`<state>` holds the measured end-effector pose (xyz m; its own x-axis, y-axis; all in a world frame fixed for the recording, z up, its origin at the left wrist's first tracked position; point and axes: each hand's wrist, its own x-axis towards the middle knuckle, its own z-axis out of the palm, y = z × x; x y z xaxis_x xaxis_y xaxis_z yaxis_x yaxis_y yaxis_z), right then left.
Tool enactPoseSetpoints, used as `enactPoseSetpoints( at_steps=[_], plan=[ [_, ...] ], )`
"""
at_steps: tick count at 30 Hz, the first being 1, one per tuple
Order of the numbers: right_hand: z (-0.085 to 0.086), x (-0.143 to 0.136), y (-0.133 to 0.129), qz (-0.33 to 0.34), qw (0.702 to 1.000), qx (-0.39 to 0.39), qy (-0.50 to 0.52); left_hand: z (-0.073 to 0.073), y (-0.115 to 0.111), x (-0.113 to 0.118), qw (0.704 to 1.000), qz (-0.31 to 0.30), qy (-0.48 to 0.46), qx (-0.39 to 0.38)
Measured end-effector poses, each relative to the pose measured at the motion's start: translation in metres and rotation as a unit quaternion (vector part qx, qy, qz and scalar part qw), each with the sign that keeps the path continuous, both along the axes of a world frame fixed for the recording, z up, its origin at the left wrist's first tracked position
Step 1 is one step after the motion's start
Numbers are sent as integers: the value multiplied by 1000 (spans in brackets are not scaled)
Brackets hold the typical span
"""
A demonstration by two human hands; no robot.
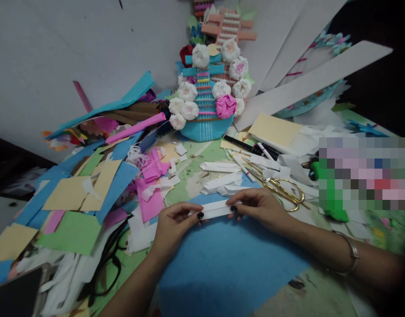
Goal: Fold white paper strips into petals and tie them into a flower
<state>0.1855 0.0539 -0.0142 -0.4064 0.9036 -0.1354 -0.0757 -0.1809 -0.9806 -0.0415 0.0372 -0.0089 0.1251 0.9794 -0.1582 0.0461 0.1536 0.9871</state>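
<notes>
Between my two hands stretches a folded white paper strip (216, 208), held level just above a blue paper sheet (228, 264). My left hand (176, 222) pinches the strip's left end between thumb and fingers. At the other end, my right hand (260, 209) pinches it the same way. Just beyond the hands lie more folded white strips (221, 181), and another folded strip (220, 167) is a little farther back. Gold-handled scissors (288, 193) rest to the right of my right hand.
A blue paper guitar (204, 127) with paper flowers leans at the back. Coloured paper pieces (70, 233) and black-framed glasses (113, 264) lie on the left, with a phone (20, 293) at the corner. Pens (240, 144) and a cream pad (275, 132) sit at the back right.
</notes>
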Motion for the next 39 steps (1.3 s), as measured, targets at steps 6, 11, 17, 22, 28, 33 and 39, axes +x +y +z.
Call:
enactPoseSetpoints(
  at_steps=[6,11,17,22,28,33,39],
  plan=[
    [-3,1,0,-3,1000,20,8,-1,-1,1,1000,12,9,5],
    [-5,1,0,-21,999,20,19,1,0,5,999,22,-9,-26],
    [-2,0,1,-34,999,-13,7,5,-2,5,999,8,5,-47],
    [1,1,0,1,999,-41,22,3,-1,4,997,-3,-41,-67],
    [-3,6,3,7,996,-42,76,1,-1,3,989,-8,-129,-66],
    [-7,10,5,5,993,-37,114,3,-5,1,975,-11,-209,-79],
    [-4,9,2,6,994,-10,107,5,-4,-1,970,-26,-232,-60]
  ],
)
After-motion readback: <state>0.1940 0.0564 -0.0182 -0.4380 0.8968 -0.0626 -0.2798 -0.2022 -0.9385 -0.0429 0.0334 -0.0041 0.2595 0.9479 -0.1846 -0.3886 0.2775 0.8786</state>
